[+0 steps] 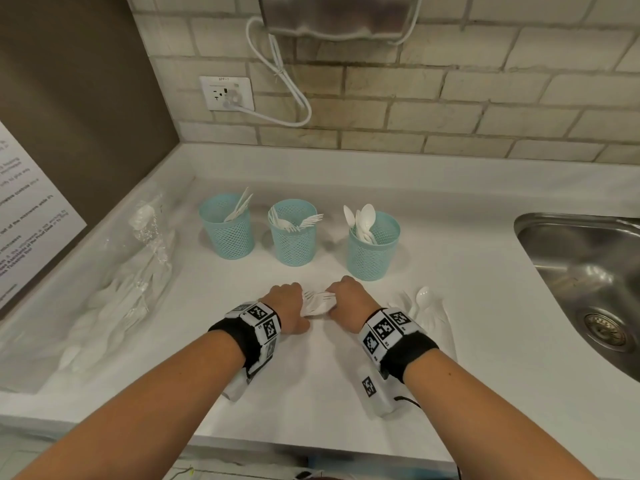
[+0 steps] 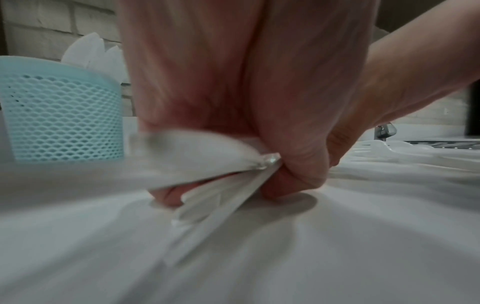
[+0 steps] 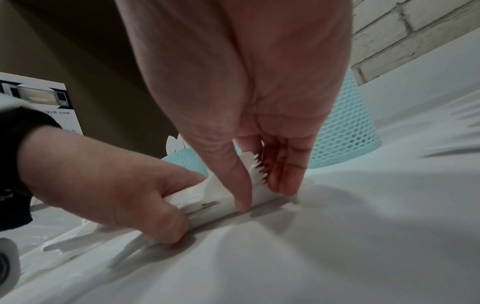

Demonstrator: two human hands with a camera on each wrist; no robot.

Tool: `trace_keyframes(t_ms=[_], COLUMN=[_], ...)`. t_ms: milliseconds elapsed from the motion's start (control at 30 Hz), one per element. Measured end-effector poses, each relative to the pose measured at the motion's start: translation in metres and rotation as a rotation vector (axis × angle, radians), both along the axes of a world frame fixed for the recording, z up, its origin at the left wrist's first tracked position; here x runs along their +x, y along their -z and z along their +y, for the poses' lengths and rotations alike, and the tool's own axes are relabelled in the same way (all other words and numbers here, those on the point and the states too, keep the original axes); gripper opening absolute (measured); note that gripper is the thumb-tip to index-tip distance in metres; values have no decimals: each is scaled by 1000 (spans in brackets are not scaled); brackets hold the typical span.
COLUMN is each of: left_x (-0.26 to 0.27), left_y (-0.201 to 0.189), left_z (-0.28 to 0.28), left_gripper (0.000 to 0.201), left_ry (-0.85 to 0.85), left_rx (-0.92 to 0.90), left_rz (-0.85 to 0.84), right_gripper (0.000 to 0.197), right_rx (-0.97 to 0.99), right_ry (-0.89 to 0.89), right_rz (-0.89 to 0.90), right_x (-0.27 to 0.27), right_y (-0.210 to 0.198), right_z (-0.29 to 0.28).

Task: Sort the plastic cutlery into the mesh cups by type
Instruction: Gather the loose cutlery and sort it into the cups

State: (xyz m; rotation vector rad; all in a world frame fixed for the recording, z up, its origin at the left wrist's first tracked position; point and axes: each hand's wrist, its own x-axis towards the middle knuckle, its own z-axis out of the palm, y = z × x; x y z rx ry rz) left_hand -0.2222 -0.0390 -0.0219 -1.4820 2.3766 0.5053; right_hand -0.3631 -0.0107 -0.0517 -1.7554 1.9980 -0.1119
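On the poster (image 3: pixel 39 98) at your left, only "ave use" is readable. Your left hand (image 1: pixel 289 303) and your right hand (image 1: pixel 349 297) are low on the white counter (image 1: pixel 311 393), knuckles up. Both grips are closed on one bundle of white plastic forks (image 1: pixel 317 303) lying between them on the counter. In front stand three mesh cups (image 1: pixel 294 233), holding knives, forks and spoons. Loose cutlery (image 1: pixel 420 301) lies just right of your right hand.
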Motion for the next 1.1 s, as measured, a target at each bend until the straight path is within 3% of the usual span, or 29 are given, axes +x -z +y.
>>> trace_keyframes(t_ms=[133, 267, 367, 500, 633, 767, 900, 1000, 1100], left_x=[2, 6, 9, 14, 22, 35, 37, 32, 28], left_y=[5, 7, 9, 13, 8, -5, -10, -12, -11], left_z=[2, 0, -2, -3, -6, -24, -32, -37, -41], left_gripper=[49, 49, 48, 40, 34, 36, 29, 43, 48], left_ry=[89, 112, 122, 151, 174, 122, -16, -83, -144], left_rx=[-65, -48, -40, -113, -134, -1, 153, 197, 280], left_rz=[-14, -5, 12, 74, 146, 414, 934, 1213, 1316], right_gripper=[22, 38, 50, 46, 41, 36, 46, 53, 56], right_rx=[-22, -63, -64, -43, -86, -337, -578, -721, -734], right_ry=[33, 105, 86, 51, 92, 208, 192, 138, 110], right_rz=[-73, -158, -64, 84, -74, -492, -807, -755, -741], right_x=[0, 0, 0, 4, 5, 6, 24, 37, 47], right_y=[3, -7, -13, -19, -27, -49, -83, -102, -106], right_z=[0, 11, 14, 14, 16, 13, 5, -3, -10])
